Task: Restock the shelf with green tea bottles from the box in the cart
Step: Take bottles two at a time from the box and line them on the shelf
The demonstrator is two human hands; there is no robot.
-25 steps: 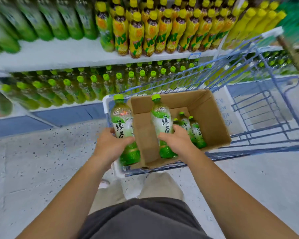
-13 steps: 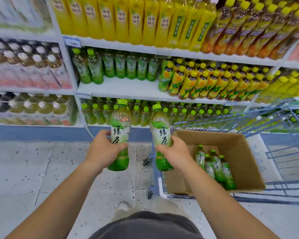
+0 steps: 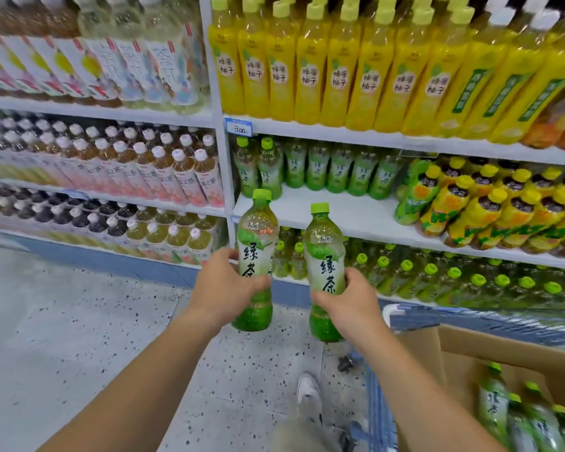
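Observation:
My left hand grips a green tea bottle upright by its lower half. My right hand grips a second green tea bottle, also upright. Both bottles hang in the air in front of the white shelf, whose front part is bare behind them. A row of green tea bottles stands at the back of that shelf. The cardboard box sits in the blue cart at the lower right, with three green tea bottles inside.
Yellow drink bottles fill the shelf above, yellow-capped bottles crowd the shelf's right part. White-capped tea bottles fill the left bay. A white upright post divides the bays. My shoe stands on speckled floor beside the cart.
Both hands have lifted the two bottles out of the box and carried them left and up toward the shelf. My view has turned from the cart to the shelves.

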